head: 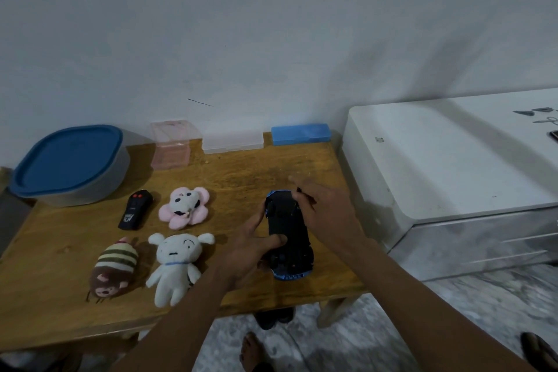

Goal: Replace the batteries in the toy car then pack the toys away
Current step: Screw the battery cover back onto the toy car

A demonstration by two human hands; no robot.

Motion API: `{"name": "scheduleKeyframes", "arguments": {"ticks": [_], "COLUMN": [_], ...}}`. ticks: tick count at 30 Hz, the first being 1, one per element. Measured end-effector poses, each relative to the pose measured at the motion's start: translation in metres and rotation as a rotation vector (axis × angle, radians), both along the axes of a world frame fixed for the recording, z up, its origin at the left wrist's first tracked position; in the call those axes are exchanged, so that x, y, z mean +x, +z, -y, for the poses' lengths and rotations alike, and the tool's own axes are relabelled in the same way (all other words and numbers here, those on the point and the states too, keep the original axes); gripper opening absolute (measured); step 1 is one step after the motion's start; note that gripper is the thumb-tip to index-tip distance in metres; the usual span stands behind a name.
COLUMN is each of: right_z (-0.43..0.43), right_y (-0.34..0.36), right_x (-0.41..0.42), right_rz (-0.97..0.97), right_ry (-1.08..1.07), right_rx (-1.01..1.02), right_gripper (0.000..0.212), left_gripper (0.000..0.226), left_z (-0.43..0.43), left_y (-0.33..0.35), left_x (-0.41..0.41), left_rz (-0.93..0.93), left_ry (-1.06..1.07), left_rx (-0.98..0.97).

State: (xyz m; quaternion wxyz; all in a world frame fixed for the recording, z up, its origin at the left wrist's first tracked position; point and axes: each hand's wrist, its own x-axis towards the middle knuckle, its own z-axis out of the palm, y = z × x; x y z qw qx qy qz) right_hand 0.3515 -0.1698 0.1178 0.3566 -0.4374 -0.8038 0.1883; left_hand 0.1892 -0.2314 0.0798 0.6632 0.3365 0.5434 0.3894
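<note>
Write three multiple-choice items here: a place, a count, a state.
1. Where is the remote? A beside the pink soft toy B on the floor C in a hand
2. How many soft toys lie on the table? A two B three C five
3. How is the toy car? A wheels down on the table B on the floor C underside up in the left hand
Answers: 1 A, it lies left of the pink one; 2 B, pink, white and striped; 3 C, its dark underside faces up.

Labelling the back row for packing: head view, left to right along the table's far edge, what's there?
blue-lidded tub → pink clear box → frosted clear case → blue case
</note>
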Motion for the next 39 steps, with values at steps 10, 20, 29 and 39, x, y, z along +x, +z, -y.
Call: {"name": "scheduleKeyframes", "arguments": {"ticks": [10, 20, 29, 39], "right_z": [-0.003, -0.009, -0.016, -0.026], "right_y": [0.01, 0.006, 0.009, 0.001], "right_x": [-0.003, 0.007, 0.007, 0.003], "right_rz": [-0.216, -0.316, -0.35, -0.346], "right_ry": [-0.259, -0.306, -0.302, -0.289], "right_rx": [-0.18, -0.261, -0.311, -0.347], "right_gripper": [0.036, 0.032, 0.027, 0.026], "left_gripper": [0.078, 0.059, 0.058, 0.059], "left_z": [0.005, 0.012, 0.006, -0.004], "left_y": [-0.005, -0.009, -0.005, -0.007], "left_x": [0.0, 0.016, 0.008, 0.01], "left_rz": [0.064, 0.41, 0.715, 0.456], "left_ry": [0.036, 0.228, 0.152, 0.183], "left_rx": [-0.037, -0.138, -0.164, -0.235]}}
